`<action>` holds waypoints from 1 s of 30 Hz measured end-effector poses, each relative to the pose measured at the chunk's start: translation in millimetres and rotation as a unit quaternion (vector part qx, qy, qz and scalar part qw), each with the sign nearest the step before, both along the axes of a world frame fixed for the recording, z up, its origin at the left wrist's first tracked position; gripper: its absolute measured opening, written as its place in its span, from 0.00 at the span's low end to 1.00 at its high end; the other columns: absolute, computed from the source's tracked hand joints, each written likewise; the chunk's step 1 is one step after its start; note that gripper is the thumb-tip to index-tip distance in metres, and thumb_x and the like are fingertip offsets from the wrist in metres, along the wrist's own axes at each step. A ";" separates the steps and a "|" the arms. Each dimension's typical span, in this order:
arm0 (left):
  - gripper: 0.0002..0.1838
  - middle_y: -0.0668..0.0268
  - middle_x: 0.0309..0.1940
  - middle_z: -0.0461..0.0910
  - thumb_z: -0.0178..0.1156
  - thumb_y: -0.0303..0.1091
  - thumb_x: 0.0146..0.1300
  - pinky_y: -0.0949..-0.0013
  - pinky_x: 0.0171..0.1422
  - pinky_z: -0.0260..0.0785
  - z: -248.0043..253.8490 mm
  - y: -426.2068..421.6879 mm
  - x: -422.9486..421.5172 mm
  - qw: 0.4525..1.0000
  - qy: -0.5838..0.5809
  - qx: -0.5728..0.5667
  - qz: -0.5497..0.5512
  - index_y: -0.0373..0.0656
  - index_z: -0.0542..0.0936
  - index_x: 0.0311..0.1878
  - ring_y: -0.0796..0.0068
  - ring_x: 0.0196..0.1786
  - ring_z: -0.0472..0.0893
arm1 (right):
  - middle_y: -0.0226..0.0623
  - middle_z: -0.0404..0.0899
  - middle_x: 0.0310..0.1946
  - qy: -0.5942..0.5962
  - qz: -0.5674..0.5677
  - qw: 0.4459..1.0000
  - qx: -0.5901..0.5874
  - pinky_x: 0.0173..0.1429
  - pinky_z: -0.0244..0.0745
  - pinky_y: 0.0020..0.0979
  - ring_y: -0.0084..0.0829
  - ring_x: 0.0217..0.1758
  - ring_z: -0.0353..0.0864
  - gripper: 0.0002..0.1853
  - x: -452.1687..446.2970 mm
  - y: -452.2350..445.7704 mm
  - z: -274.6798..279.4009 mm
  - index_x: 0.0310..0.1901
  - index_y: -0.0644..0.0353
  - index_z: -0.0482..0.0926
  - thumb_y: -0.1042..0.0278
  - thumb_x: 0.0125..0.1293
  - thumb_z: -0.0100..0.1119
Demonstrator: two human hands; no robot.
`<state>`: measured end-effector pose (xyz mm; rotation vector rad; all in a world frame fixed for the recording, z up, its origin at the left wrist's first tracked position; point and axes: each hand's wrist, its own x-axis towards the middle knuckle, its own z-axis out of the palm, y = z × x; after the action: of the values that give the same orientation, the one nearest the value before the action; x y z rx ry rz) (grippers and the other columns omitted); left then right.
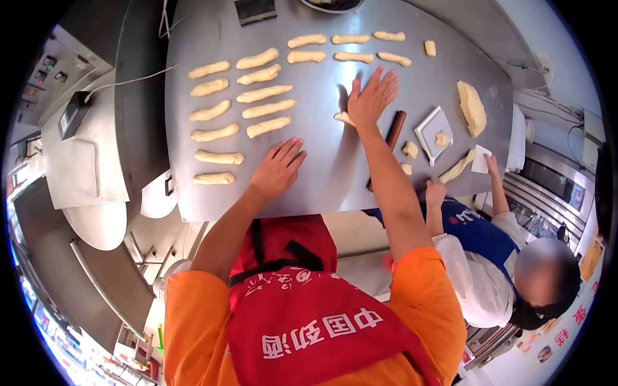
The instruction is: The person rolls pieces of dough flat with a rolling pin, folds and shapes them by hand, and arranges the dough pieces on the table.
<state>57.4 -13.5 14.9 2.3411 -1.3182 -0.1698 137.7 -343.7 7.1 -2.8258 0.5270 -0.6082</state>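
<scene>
My left hand lies on the steel table with its fingers stretched out, just below the lowest dough roll of the second column. Farther forward, my right hand is held flat with its fingers straight. A small piece of dough sticks out at the left of its wrist; the rest of that piece is hidden. Rows of pale dough rolls cover the left and far parts of the table. Right of my right forearm lies a brown rolling pin, partly covered by the arm.
A co-worker's hands hold a dough strip and a white scraper at the right. Near them are a scale with a dough lump on it, small dough pieces and a large dough slab. A bowl stands at the far edge.
</scene>
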 end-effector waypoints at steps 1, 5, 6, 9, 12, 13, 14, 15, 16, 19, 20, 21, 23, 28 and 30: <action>0.30 0.54 0.84 0.70 0.64 0.34 0.69 0.46 0.90 0.60 -0.2 -2.4 0.1 1.000 -0.004 -0.002 -0.001 0.44 0.79 0.75 0.54 0.87 0.67 | 0.76 0.46 0.88 0.015 -0.008 1.000 0.000 0.92 0.32 0.69 0.75 0.93 0.39 0.44 -10.3 3.1 -3.9 0.89 0.70 0.55 0.47 0.84 0.54; 0.30 0.55 0.84 0.70 0.65 0.34 0.69 0.46 0.90 0.60 -2.2 -3.1 -1.1 1.000 0.001 -0.004 -0.004 0.44 0.80 0.75 0.54 0.87 0.67 | 0.76 0.50 0.88 0.093 -0.007 0.995 -0.026 0.92 0.31 0.70 0.75 0.93 0.41 0.44 -89.1 59.7 -9.3 0.88 0.69 0.58 0.46 0.83 0.54; 0.30 0.55 0.84 0.70 0.65 0.35 0.69 0.46 0.90 0.60 -2.3 -2.5 0.2 1.000 0.000 -0.008 -0.004 0.44 0.80 0.75 0.55 0.87 0.67 | 0.71 0.51 0.89 0.113 0.035 0.993 -0.010 0.92 0.31 0.71 0.73 0.93 0.42 0.44 -122.0 78.1 -1.2 0.88 0.67 0.59 0.47 0.82 0.56; 0.29 0.55 0.84 0.70 0.65 0.35 0.70 0.47 0.91 0.59 -5.4 -2.8 2.8 1.000 -0.008 -0.016 -0.002 0.45 0.81 0.74 0.56 0.87 0.67 | 0.64 0.55 0.89 0.136 0.109 0.983 0.050 0.91 0.37 0.69 0.67 0.94 0.47 0.46 -197.4 102.2 22.5 0.87 0.66 0.62 0.44 0.78 0.63; 0.28 0.56 0.84 0.70 0.64 0.35 0.71 0.48 0.91 0.58 -5.1 -0.8 -0.8 1.000 -0.002 -0.012 0.003 0.45 0.81 0.74 0.56 0.87 0.67 | 0.57 0.66 0.84 0.106 0.107 0.988 -0.036 0.87 0.52 0.65 0.63 0.89 0.60 0.47 -219.5 74.8 44.4 0.84 0.58 0.69 0.42 0.71 0.73; 0.28 0.56 0.84 0.70 0.64 0.35 0.71 0.48 0.91 0.58 -5.5 -1.0 1.1 1.000 -0.002 -0.011 0.003 0.45 0.81 0.74 0.57 0.87 0.67 | 0.56 0.69 0.81 0.111 0.119 0.987 -0.001 0.85 0.56 0.64 0.62 0.86 0.63 0.44 -214.5 64.1 45.5 0.83 0.55 0.71 0.45 0.71 0.75; 0.28 0.56 0.84 0.70 0.64 0.35 0.71 0.48 0.91 0.58 -4.6 -2.1 0.6 1.000 -0.002 -0.010 0.002 0.45 0.81 0.74 0.57 0.87 0.67 | 0.54 0.72 0.78 0.116 0.130 0.984 0.034 0.83 0.59 0.62 0.61 0.83 0.67 0.41 -209.8 54.5 46.3 0.82 0.53 0.73 0.49 0.71 0.76; 0.28 0.56 0.84 0.70 0.64 0.35 0.71 0.48 0.91 0.58 -3.8 -3.0 -1.2 1.000 0.000 -0.013 0.000 0.45 0.81 0.74 0.56 0.87 0.67 | 0.52 0.75 0.75 0.120 0.140 0.980 0.071 0.81 0.63 0.60 0.60 0.79 0.71 0.39 -205.9 49.0 45.4 0.81 0.50 0.76 0.52 0.71 0.77; 0.28 0.56 0.84 0.70 0.64 0.35 0.71 0.48 0.91 0.58 -2.5 -2.3 -1.6 1.000 -0.001 -0.014 -0.003 0.45 0.81 0.74 0.56 0.87 0.67 | 0.47 0.80 0.62 0.119 0.158 0.980 0.032 0.69 0.75 0.53 0.54 0.65 0.80 0.29 -195.5 51.0 51.6 0.71 0.49 0.84 0.62 0.69 0.79; 0.28 0.55 0.84 0.70 0.65 0.35 0.70 0.48 0.91 0.59 -2.7 -1.7 1.7 1.000 -0.010 -0.010 -0.005 0.45 0.81 0.74 0.56 0.86 0.68 | 0.44 0.81 0.54 0.147 0.223 0.962 0.058 0.59 0.81 0.47 0.49 0.57 0.83 0.21 -187.6 37.9 20.2 0.62 0.51 0.88 0.65 0.68 0.78; 0.28 0.55 0.84 0.71 0.65 0.35 0.70 0.48 0.90 0.60 -4.4 -2.0 2.0 1.000 -0.014 -0.010 -0.003 0.45 0.81 0.74 0.55 0.86 0.68 | 0.42 0.81 0.50 0.123 0.220 0.966 0.065 0.50 0.83 0.44 0.47 0.51 0.85 0.17 -181.8 36.5 19.4 0.58 0.53 0.89 0.70 0.69 0.76; 0.28 0.55 0.83 0.71 0.65 0.35 0.70 0.48 0.90 0.61 -4.0 -1.4 1.8 1.000 -0.018 -0.012 -0.003 0.44 0.81 0.74 0.55 0.86 0.69 | 0.42 0.80 0.50 0.106 0.209 0.969 0.084 0.50 0.83 0.45 0.47 0.51 0.84 0.16 -168.5 36.1 25.5 0.58 0.53 0.89 0.71 0.69 0.75; 0.28 0.54 0.83 0.72 0.66 0.35 0.69 0.48 0.89 0.62 -3.4 -1.5 3.0 1.000 -0.024 -0.017 -0.004 0.44 0.82 0.73 0.54 0.85 0.70 | 0.43 0.80 0.50 0.073 0.188 0.972 0.121 0.49 0.82 0.46 0.48 0.50 0.84 0.16 -136.4 35.5 43.2 0.58 0.53 0.89 0.73 0.70 0.73; 0.28 0.54 0.82 0.73 0.67 0.36 0.67 0.48 0.89 0.62 2.1 0.0 2.2 1.000 -0.010 -0.008 -0.008 0.44 0.82 0.71 0.55 0.84 0.71 | 0.40 0.80 0.50 -0.029 0.264 0.962 0.056 0.52 0.80 0.44 0.45 0.51 0.81 0.16 -2.1 41.4 65.7 0.57 0.54 0.88 0.76 0.68 0.72; 0.28 0.53 0.82 0.73 0.67 0.36 0.68 0.47 0.89 0.63 2.5 -0.6 9.1 1.000 -0.006 -0.005 -0.005 0.44 0.83 0.71 0.54 0.84 0.71 | 0.39 0.80 0.50 -0.040 0.292 0.955 0.035 0.56 0.78 0.44 0.43 0.53 0.81 0.16 44.6 49.6 47.3 0.56 0.53 0.88 0.74 0.68 0.72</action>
<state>66.5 -14.1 17.4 2.3314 -1.3333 -0.1538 182.3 -294.1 54.3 -2.6699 -0.2958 -0.5555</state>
